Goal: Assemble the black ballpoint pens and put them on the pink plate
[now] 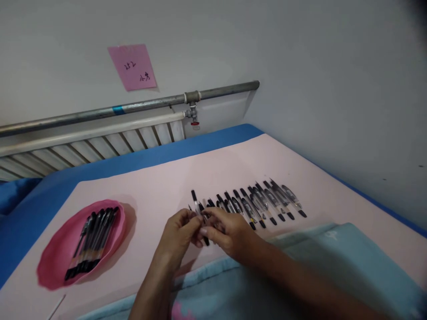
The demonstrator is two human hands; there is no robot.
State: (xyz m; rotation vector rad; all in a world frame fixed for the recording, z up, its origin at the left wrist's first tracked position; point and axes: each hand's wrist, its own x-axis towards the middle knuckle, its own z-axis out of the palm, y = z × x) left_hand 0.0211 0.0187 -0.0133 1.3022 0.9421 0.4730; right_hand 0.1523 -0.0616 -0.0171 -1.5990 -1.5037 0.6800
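Pen [196, 202], right of the pink basket [60, 246] in the head view, probably wants a light two-sided pinch, held in line so it cannot slip, and clear of the loose pens [256, 202] farther right of that basket. Left hand [182, 229], curled, grasps the pen between thumb and fingers; right hand [231, 231] curls in at it, but overlap hides whether it grips or merely touches
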